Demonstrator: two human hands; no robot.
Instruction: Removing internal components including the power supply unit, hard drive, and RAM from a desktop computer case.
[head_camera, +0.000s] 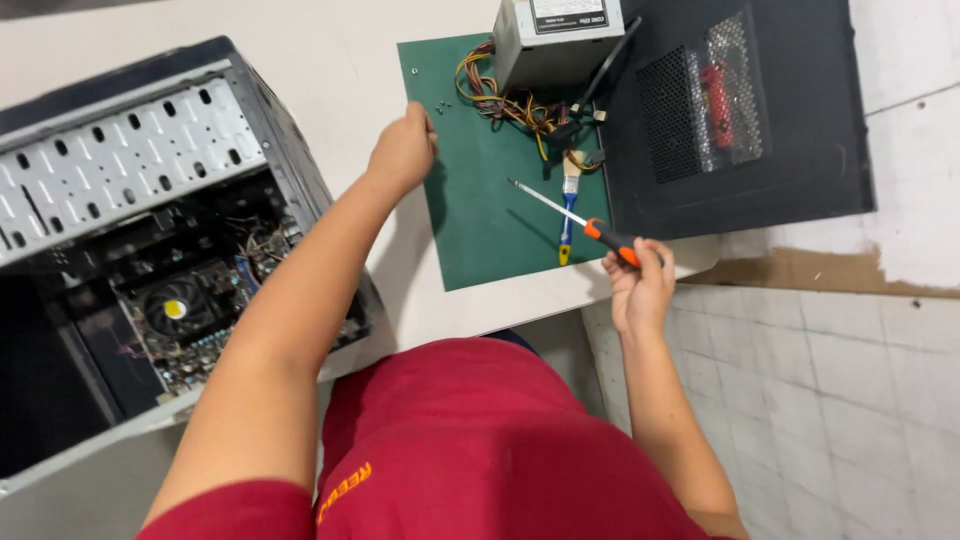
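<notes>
Head view, looking down on a white table (330, 60). Right hand (640, 285) sits at the table's near edge, fingers curled around the orange-and-black handle of a screwdriver (575, 220); shaft angles up and left, tip over the green mat (480, 220). Left hand (403, 150) reaches forward to the mat's left edge, fingers bent downward, close to several small screws (430, 105) lying at the mat's upper left corner. Whether the fingertips pinch a screw: cannot tell.

On the mat: a blue-handled brush (568, 210) lies beneath the screwdriver shaft, bristles pointing away from the person. Grey power supply (555, 40) stands at the mat's far edge, its bundle of coloured cables (510, 100) spilling onto the mat toward the brush. Black side panel (740, 120) with a perforated vent lies to the right, overlapping the mat's right edge and overhanging the table edge above the tiled floor (830, 400).

Open computer case (130, 240) lies on its side at far left, motherboard and cooler fan exposed, well apart from the mat. Bare mat surface lies between the two hands; bare table strip runs between case and mat, crossed by the left forearm.
</notes>
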